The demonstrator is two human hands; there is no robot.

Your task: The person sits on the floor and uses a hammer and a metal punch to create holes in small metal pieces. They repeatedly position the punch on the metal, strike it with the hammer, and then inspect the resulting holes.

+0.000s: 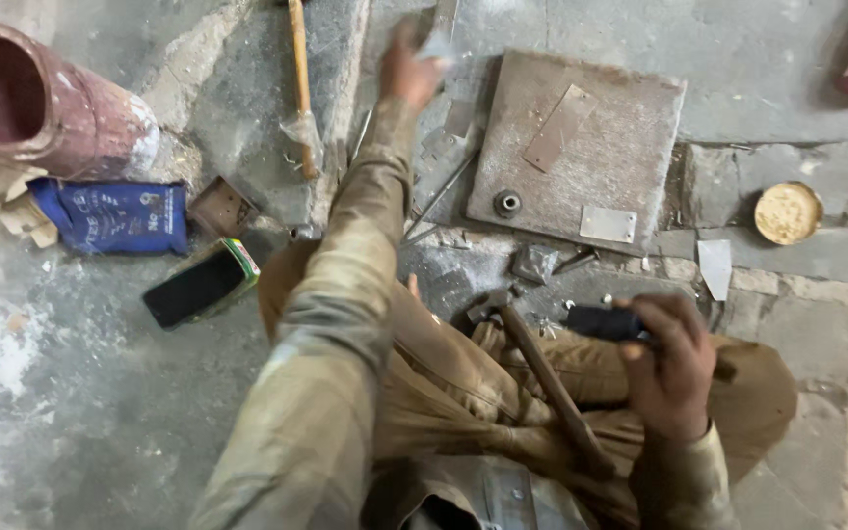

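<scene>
1. Hammer (542,378) lies across my lap; I see its long axis run diagonally, the metal head up and to the left near the knees, the wooden handle down and to the right toward my waist.
2. My right hand (674,368) sits just right of that handle, fingers curled tight round a small dark block (603,323) that sticks out to the left of the fist.
3. My left hand (409,69) is stretched far forward, pinching a small pale scrap (437,45) at the fingertips; motion blur hides how the fingers close.
4. Ahead lies a square metal plate (630,147) on the floor, with a brown strip (559,128), a pale rectangular piece (608,224) and a round nut (507,203) resting on it.
5. A blue packet (115,216) with white lettering lies flat at the left, long side across the view.
6. Just right of it sits a dark slab-shaped box (198,285), green-edged, tilted diagonally.
7. A reddish cylinder (46,103) lies on its side at the upper left, open mouth facing left, inside dark.
8. A round shallow tin (787,212) at the right holds something pale yellow.
</scene>
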